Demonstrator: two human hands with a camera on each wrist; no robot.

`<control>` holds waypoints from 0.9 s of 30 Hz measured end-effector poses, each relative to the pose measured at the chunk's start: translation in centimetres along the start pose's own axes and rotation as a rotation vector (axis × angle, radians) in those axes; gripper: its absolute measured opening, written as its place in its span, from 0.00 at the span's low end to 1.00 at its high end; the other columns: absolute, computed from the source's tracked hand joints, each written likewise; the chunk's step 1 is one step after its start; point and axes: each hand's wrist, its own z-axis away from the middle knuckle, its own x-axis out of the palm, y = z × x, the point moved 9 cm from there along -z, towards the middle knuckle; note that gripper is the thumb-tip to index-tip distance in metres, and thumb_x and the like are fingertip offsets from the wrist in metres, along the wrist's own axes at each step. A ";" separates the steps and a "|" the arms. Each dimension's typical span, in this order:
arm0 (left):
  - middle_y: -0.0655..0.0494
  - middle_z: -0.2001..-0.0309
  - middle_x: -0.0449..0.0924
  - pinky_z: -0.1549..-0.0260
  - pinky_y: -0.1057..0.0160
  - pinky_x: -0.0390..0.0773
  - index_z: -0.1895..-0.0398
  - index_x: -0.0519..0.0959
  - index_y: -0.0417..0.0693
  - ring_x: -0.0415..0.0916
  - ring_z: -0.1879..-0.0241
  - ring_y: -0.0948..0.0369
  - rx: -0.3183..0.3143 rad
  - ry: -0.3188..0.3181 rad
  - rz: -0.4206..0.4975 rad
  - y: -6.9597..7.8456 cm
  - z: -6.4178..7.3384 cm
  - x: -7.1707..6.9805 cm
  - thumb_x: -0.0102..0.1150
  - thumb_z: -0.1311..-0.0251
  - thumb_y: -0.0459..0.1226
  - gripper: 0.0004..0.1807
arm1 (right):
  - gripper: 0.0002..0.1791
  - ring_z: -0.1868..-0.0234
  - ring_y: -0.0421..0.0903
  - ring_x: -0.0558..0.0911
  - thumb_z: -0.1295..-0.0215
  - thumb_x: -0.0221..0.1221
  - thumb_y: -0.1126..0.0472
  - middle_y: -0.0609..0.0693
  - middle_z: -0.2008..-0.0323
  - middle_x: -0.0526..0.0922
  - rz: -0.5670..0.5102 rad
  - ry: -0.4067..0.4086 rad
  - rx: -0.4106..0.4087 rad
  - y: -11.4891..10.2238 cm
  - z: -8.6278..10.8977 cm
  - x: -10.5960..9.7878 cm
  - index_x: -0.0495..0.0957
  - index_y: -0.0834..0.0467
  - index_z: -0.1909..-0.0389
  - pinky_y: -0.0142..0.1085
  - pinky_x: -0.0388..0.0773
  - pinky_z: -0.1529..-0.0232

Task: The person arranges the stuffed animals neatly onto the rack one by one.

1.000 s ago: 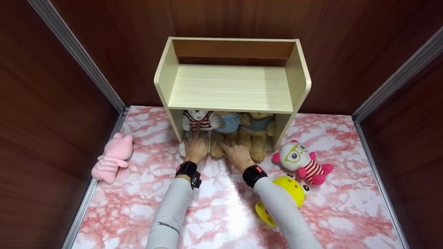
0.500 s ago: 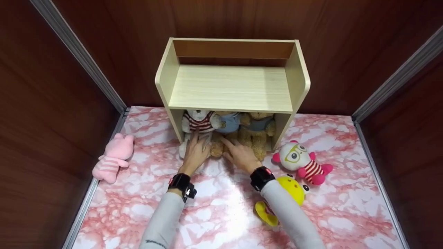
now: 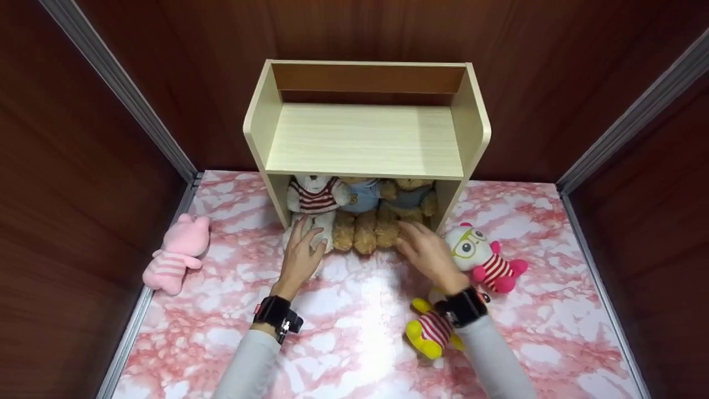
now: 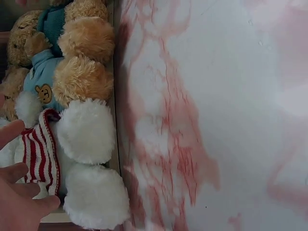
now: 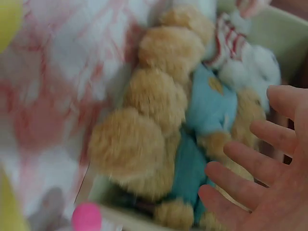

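Red-and-white marbled surface (image 3: 232, 327) between dark wood-grain walls (image 3: 83, 221), three plush bears (image 3: 364, 198) seated in the lower compartment of a pale shelf (image 3: 363, 138).
Since half a second ago the hands have parted: left hand (image 3: 302, 256) by the white bear's legs, right hand (image 3: 431, 254) by the rightmost bear's, fingers apart, gripping nothing; more brown legs show.
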 end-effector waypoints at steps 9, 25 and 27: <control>0.32 0.24 0.59 0.35 0.41 0.70 0.41 0.82 0.40 0.59 0.27 0.38 -0.041 -0.003 0.033 -0.9 1.0 -0.7 0.61 0.30 0.39 0.18 | 0.25 0.42 0.63 0.82 0.25 0.62 0.57 0.63 0.36 0.78 -0.040 0.123 0.173 6.1 5.1 -5.2 0.75 0.62 0.32 0.58 0.78 0.41; 0.29 0.25 0.59 0.29 0.38 0.60 0.43 0.82 0.36 0.53 0.25 0.34 -0.087 0.022 0.065 -2.1 3.0 -1.5 0.61 0.30 0.38 0.17 | 0.31 0.36 0.71 0.73 0.29 0.65 0.54 0.73 0.36 0.74 0.141 0.118 0.399 16.1 11.5 -9.0 0.73 0.68 0.33 0.67 0.68 0.36; 0.30 0.25 0.59 0.28 0.38 0.59 0.43 0.82 0.37 0.51 0.23 0.35 -0.101 0.018 0.068 -2.3 3.2 -1.5 0.61 0.29 0.37 0.17 | 0.33 0.36 0.72 0.72 0.30 0.67 0.54 0.73 0.36 0.73 0.141 0.084 0.412 16.7 11.8 -8.7 0.71 0.69 0.32 0.68 0.67 0.36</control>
